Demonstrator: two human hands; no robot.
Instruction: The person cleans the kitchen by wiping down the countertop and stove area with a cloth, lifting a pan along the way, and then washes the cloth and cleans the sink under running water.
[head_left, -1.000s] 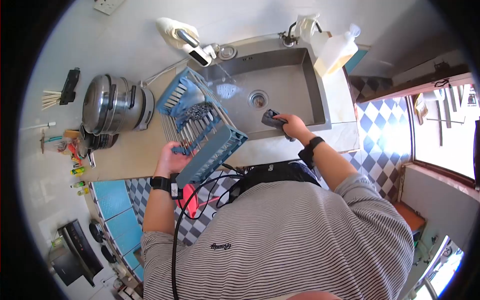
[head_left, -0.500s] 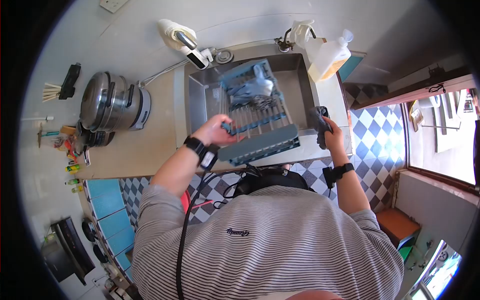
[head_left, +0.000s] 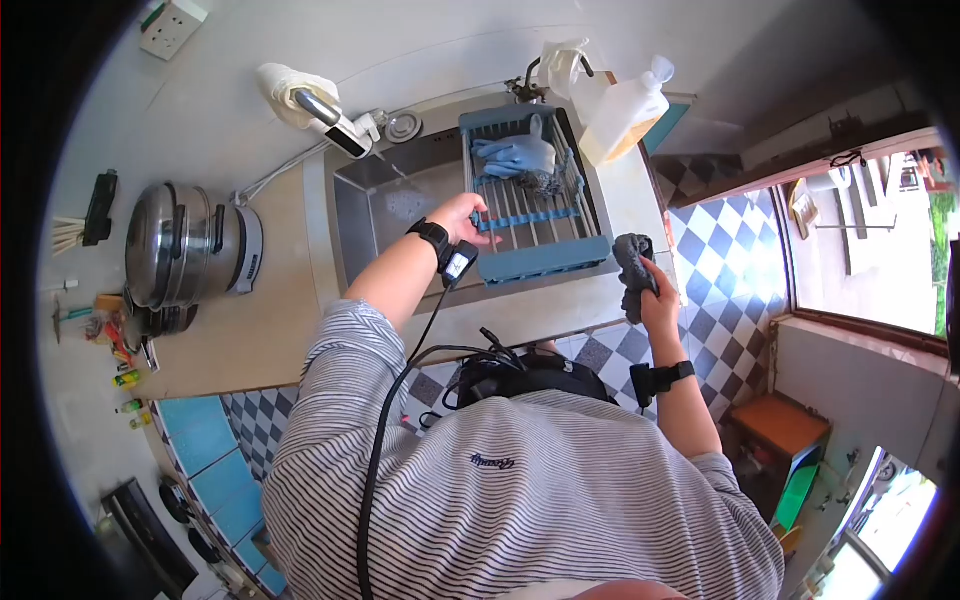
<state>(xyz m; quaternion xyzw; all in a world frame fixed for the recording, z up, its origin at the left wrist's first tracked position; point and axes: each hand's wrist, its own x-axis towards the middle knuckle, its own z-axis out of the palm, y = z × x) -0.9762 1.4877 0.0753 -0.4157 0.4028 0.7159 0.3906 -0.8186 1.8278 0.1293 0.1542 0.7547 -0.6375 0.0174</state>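
A blue-grey drain rack (head_left: 545, 262) with metal bars lies across the right part of the steel sink (head_left: 375, 215). My left hand (head_left: 462, 219) is closed on the rack's left edge, its fingertips partly hidden by the rail. Light blue rubber gloves (head_left: 513, 156) rest on the rack's far half, beside a steel wool scourer (head_left: 541, 184). To the right of the rack, over the counter's front edge, my right hand (head_left: 657, 298) grips a bunched dark grey cloth (head_left: 632, 268).
The tap (head_left: 322, 110) with a white cloth over it stands behind the sink. At the back right is a bottle of yellowish liquid (head_left: 625, 125). A steamer pot (head_left: 165, 245) occupies the left counter (head_left: 275, 305). A cable (head_left: 375, 500) runs down my front.
The rack has shifted right, away from me, and straightened across the sink, with my left hand still on its edge. My right hand keeps hold of the cloth. The camera view has shifted too.
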